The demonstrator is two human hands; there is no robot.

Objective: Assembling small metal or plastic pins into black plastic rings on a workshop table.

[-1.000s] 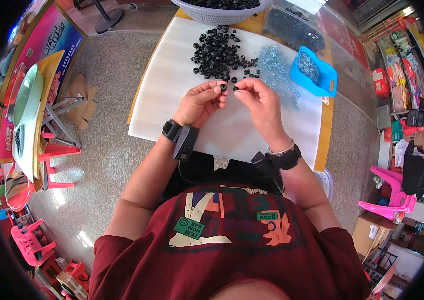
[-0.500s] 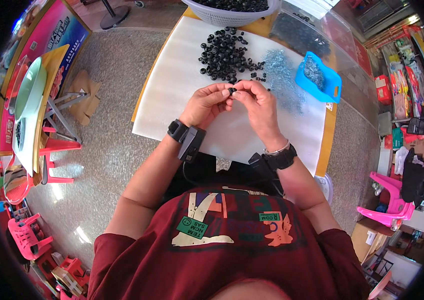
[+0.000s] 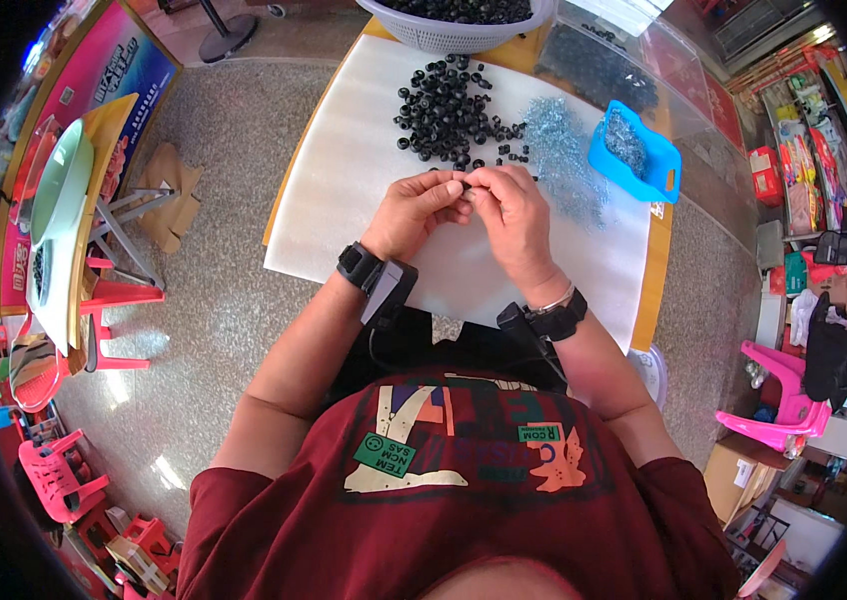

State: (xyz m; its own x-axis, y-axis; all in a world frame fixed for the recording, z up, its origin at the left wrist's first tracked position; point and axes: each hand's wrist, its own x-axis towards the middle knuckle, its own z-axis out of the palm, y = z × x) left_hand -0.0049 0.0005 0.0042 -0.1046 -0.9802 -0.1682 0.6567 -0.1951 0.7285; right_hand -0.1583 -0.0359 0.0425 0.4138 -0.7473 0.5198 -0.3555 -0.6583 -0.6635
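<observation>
My left hand (image 3: 412, 215) and my right hand (image 3: 516, 222) meet over the near-middle of a white sheet (image 3: 344, 220) on the table. Between their pinched fingertips sits a small round black part (image 3: 466, 188), mostly covered by the fingers. Just beyond the hands lies a loose pile of round black parts (image 3: 444, 108), with several smaller black pieces (image 3: 514, 153) at its right side. Farther right, small shiny silver pieces (image 3: 559, 140), too fine to make out, are spread on the sheet. Both hands are closed.
A blue tray (image 3: 659, 172) holding silver pieces stands at the table's right edge. At the far edge is a grey basket (image 3: 459, 38) full of black parts, beside a clear plastic box (image 3: 599, 70). A side table with a green basin (image 3: 64, 180) stands left; a pink chair (image 3: 779, 395) right.
My right fingers have curled in closer around the black part, which shows less now. Both hands stay in nearly the same place.
</observation>
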